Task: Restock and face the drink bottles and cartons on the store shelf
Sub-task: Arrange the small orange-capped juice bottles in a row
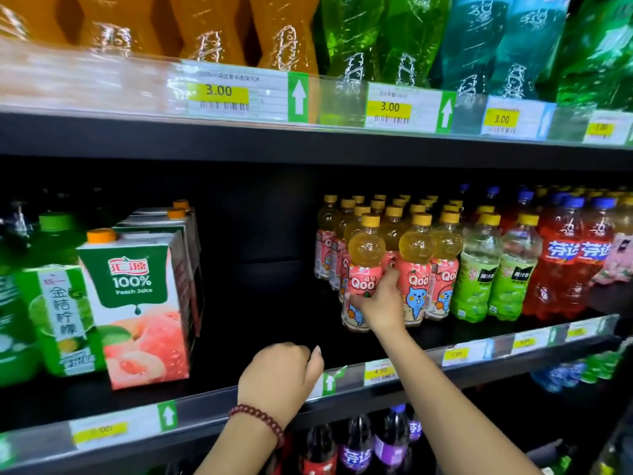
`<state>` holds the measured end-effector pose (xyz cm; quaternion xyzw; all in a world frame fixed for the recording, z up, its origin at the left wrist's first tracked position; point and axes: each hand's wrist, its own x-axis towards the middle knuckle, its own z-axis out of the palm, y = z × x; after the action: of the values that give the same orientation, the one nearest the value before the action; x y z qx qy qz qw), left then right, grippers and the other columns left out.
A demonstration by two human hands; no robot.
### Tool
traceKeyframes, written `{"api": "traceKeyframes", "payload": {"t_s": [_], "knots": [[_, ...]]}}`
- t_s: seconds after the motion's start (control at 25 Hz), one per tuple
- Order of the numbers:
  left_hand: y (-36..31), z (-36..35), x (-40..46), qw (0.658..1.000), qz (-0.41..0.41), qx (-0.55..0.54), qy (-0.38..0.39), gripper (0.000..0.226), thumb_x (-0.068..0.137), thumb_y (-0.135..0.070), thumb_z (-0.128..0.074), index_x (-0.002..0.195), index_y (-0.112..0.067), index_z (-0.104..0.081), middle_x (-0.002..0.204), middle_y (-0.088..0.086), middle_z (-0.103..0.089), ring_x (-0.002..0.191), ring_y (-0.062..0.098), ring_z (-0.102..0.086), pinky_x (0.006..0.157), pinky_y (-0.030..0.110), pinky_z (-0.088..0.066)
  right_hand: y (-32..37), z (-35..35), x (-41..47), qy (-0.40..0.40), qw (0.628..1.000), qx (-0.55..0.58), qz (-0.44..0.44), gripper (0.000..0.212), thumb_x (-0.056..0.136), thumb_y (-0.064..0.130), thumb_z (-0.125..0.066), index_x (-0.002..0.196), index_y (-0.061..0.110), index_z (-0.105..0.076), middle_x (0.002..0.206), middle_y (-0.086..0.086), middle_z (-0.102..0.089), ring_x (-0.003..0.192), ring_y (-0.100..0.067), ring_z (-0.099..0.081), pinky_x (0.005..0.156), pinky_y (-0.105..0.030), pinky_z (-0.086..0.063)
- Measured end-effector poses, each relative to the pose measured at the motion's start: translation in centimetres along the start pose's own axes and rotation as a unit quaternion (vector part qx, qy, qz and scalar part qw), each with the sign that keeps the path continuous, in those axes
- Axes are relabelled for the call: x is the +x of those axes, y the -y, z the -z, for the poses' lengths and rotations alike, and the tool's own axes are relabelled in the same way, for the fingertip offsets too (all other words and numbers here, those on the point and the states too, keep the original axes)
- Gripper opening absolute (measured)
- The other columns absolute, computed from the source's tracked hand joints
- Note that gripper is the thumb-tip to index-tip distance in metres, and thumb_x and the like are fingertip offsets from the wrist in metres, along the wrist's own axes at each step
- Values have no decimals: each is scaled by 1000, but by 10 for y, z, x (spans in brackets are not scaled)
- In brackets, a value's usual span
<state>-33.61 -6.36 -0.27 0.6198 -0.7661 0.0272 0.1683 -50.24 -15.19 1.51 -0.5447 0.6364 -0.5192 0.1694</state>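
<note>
Midway through facing the middle shelf (394,366), your right hand (378,303) grips a front peach drink bottle (363,275) beside its full rows, while your left hand (279,375), fingers curled and holding nothing, rests at the shelf edge. Still unfilled: the dark gap beside the juice cartons (137,303).

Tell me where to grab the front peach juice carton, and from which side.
Grip the front peach juice carton across its flat side walls around mid-height, coming from the open shelf front. It stands upright, and its right face borders the bare gap in the shelf, so fingers likely fit there. The green lemon carton sits close on its left, so ease it right first. Avoid the sloped top and the orange cap.
</note>
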Motion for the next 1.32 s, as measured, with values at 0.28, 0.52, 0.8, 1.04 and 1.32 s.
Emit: {"api": "traceKeyframes", "payload": {"t_s": [0.28, 0.52, 0.8, 1.04, 1.32], "knots": [[27, 19, -7, 944, 4, -311, -107, 31, 91, -44, -53, 79, -20, -70, 77, -6, -69, 75, 8, -64, 73, 28, -50, 37, 21, -44, 70, 994, 34, 78, 55, 67, 16, -84, 107, 16, -46, 100, 2, -58, 94, -15, -59, 72, -17, -43], [-7, 83, -36, 850, -12, -488, -201, 78, 70, -55, -66, 139, -23, -44, 124, -12, -57, 115, -1, -54, 99, 21, -43, 78, 29, -109, 76, 982, -17, 175, 60, 67, 48, -73, 107, 23, -35, 95, 4, -57, 83, -15, -57, 63, -28, -48], [-36, 96, -72, 833, 42, -474, -280, 46, 71, -37, -79, 103, -24, -49, 88, -12, -60, 75, -4, -59, 63, 3, -43, 77, 41, -186, 133, 947, -42, 289, 88, 68, 54, -51, 142, 16, -24, 129, 2, -44, 123, -12, -42, 96, -18, -35], [-37, 108, -87, 760, -15, -602, -245, 54, 57, -45, -75, 99, -17, -55, 81, -8, -64, 68, 1, -63, 63, 18, -49, 61, 89, -190, 426, 875, 219, 71, 73, 54, 37, -78, 120, 34, -48, 110, 8, -69, 99, -9, -66, 82, -25, -53], [-55, 115, -94, 783, 9, -563, -264, 54, 64, -45, -82, 101, -21, -51, 86, -9, -62, 72, -2, -62, 60, 12, -48, 63, 79, -224, 211, 952, 194, 107, 56, 49, 49, -75, 97, 36, -48, 82, 14, -68, 74, -6, -65, 63, -25, -53]]}}
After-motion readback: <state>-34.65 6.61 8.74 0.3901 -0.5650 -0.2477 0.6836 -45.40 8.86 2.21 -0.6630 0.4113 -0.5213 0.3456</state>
